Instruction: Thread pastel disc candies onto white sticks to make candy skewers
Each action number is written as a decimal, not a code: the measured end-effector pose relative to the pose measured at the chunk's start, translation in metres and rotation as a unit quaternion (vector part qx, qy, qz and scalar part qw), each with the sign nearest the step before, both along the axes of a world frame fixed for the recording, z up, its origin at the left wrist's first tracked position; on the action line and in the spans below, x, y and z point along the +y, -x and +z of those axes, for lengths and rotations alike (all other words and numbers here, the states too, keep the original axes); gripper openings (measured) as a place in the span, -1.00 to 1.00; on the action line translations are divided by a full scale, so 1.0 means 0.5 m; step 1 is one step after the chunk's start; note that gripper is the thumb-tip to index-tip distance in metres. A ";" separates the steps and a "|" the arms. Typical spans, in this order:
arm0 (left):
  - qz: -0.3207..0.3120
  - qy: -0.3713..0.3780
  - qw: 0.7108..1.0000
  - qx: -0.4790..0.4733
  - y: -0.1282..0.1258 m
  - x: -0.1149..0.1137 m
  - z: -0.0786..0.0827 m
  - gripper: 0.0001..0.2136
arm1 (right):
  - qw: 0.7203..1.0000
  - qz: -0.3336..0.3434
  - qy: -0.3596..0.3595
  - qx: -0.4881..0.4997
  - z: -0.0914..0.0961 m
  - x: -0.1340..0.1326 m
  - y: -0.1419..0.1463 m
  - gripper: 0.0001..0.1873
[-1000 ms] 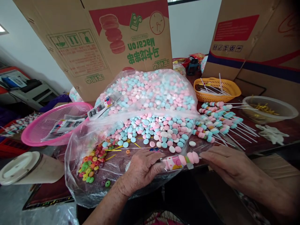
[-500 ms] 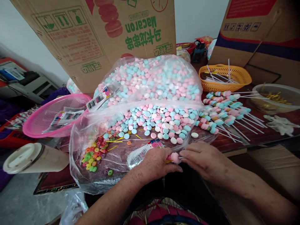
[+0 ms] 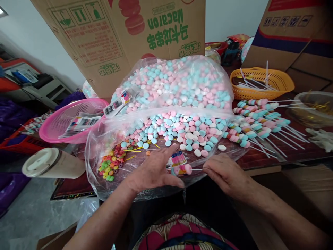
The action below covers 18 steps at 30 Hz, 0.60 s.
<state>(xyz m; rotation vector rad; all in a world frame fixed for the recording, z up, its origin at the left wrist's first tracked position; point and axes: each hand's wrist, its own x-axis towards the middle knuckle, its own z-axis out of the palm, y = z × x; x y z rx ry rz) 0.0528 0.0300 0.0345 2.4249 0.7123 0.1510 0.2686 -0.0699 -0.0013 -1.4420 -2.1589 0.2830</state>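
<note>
My right hand [image 3: 227, 177] pinches the white stick of a candy skewer [image 3: 186, 169], whose pink end points left. The skewer lies level over the table's near edge. Beside the candy end, my left hand [image 3: 153, 168] is open, thumb apart and fingers stretched over the printed clear bags [image 3: 178, 158]. Part of the skewer and the bags is hidden behind that hand. Past both hands, pink, blue and white candies [image 3: 182, 128] spill from a large clear plastic bag [image 3: 166, 111]. Small ring candies [image 3: 111, 163] lie in a pile to the left.
Finished candy skewers [image 3: 257, 121] are stacked at right, near a yellow basket [image 3: 281, 88] of sticks and a clear bowl [image 3: 309, 118]. At left are a pink basket [image 3: 49, 121] with printed bags and a lidded cup [image 3: 67, 165]. A cardboard box [image 3: 122, 48] stands behind.
My left hand has let go of the candy end and spread leftward over the printed bags. More of the skewer and its stick now shows; the view has shifted slightly.
</note>
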 end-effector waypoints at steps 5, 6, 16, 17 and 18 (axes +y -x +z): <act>0.025 0.051 0.991 0.121 0.047 0.001 0.000 -0.65 | 1.000 0.013 -0.025 0.014 0.050 0.003 -0.024 -0.74; 0.030 0.076 0.988 0.128 0.046 -0.002 -0.003 -0.74 | 0.999 0.021 -0.030 0.009 0.060 0.003 -0.023 -0.74; 0.037 0.011 0.993 0.109 -0.007 -0.023 -0.010 -0.75 | 0.998 0.037 -0.057 -0.010 0.049 0.012 0.054 -0.71; 0.048 0.022 0.993 0.101 -0.005 -0.024 -0.013 -0.74 | 0.998 0.025 -0.060 0.002 0.048 0.014 0.052 -0.73; 0.058 0.034 0.994 0.089 -0.004 -0.024 -0.015 -0.73 | 0.998 0.015 -0.059 0.016 0.048 0.015 0.048 -0.76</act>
